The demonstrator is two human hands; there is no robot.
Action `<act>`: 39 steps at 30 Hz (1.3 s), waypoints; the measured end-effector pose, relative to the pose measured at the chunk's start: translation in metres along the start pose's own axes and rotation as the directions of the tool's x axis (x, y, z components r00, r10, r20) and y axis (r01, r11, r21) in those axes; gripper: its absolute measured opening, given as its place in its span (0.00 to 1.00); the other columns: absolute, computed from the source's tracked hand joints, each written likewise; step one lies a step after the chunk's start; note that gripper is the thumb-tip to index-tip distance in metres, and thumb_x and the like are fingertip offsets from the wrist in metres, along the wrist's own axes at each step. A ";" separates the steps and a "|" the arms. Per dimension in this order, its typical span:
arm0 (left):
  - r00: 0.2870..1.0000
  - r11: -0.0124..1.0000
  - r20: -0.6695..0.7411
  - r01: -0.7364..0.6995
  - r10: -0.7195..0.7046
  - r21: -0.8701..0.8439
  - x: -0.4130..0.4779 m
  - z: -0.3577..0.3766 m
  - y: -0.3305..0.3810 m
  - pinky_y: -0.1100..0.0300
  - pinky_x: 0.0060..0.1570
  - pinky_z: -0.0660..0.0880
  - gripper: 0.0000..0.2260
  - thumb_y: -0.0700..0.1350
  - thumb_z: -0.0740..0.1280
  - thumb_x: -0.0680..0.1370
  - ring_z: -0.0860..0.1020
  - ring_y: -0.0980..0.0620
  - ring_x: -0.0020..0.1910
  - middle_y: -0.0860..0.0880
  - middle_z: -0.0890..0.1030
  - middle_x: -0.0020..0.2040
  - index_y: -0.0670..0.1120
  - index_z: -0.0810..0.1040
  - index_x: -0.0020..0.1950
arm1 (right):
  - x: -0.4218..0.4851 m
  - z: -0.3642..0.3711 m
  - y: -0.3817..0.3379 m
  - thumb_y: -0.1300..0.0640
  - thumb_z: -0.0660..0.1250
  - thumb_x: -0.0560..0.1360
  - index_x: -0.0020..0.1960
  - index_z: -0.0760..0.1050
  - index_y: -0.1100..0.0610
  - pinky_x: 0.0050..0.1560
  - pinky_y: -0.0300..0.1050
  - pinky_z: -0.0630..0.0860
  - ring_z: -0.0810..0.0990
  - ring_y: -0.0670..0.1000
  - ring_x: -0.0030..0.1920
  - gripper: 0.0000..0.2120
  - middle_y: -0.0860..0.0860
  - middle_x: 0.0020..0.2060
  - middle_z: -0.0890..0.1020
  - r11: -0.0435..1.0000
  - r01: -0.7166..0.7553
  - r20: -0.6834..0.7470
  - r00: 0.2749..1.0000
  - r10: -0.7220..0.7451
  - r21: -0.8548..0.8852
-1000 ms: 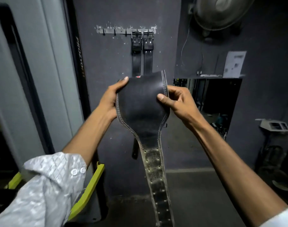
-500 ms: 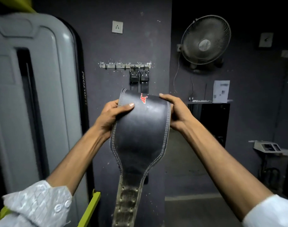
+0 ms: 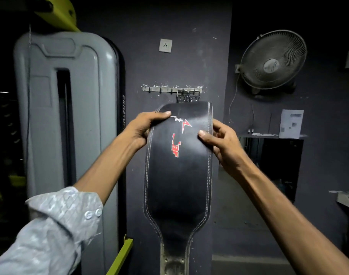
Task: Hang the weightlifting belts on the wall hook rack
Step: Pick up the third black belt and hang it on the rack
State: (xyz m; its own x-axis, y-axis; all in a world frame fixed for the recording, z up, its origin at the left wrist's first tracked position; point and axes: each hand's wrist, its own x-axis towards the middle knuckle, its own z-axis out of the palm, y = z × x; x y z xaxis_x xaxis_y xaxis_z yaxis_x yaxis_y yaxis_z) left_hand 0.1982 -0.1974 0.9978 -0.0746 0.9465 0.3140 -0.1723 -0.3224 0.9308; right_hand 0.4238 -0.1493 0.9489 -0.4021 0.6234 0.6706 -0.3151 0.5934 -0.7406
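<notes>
I hold a wide black leather weightlifting belt [image 3: 179, 175] with white stitching and a red logo upright in front of me. My left hand [image 3: 144, 128] grips its left edge near the top, thumb on the front. My right hand [image 3: 221, 141] grips the right edge, thumb pressed on the face. The narrow strap end hangs down out of view. Behind its top edge, a metal hook rack [image 3: 161, 89] is fixed to the dark wall. Buckles of two hung belts [image 3: 188, 96] show at the rack's right end; their straps are hidden behind the held belt.
A tall grey gym machine housing [image 3: 66, 120] stands at the left with yellow-green frame parts [image 3: 120, 257]. A wall fan [image 3: 273, 60] hangs at the upper right. A socket [image 3: 165, 45] sits above the rack. A dark shelf opening [image 3: 277, 155] with a paper sign [image 3: 291, 124] is at right.
The belt has been raised and fed upward, showing more of its wide logo section. The view has tilted up and moved closer to the wall, and my right thumb now lies on the belt's front.
</notes>
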 end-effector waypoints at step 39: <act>0.951 0.950 -0.047 -0.301 0.305 0.081 -0.016 0.022 -0.076 0.53 0.58 0.80 0.19 0.47 0.74 0.73 0.84 0.46 0.56 0.43 0.85 0.57 0.39 0.81 0.60 | 0.046 -0.011 -0.021 0.70 0.70 0.75 0.53 0.78 0.72 0.43 0.44 0.80 0.82 0.50 0.42 0.08 0.58 0.43 0.83 0.955 0.267 -0.173 0.942 -0.287 -0.132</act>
State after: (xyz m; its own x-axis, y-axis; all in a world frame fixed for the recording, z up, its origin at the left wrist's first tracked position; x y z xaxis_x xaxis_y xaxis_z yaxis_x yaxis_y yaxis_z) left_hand 0.2343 -0.1882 0.9262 -0.1697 0.8010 0.5741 -0.0619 -0.5901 0.8050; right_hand 0.4211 -0.1274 0.9962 -0.1399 0.5049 0.8517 -0.2950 0.7999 -0.5227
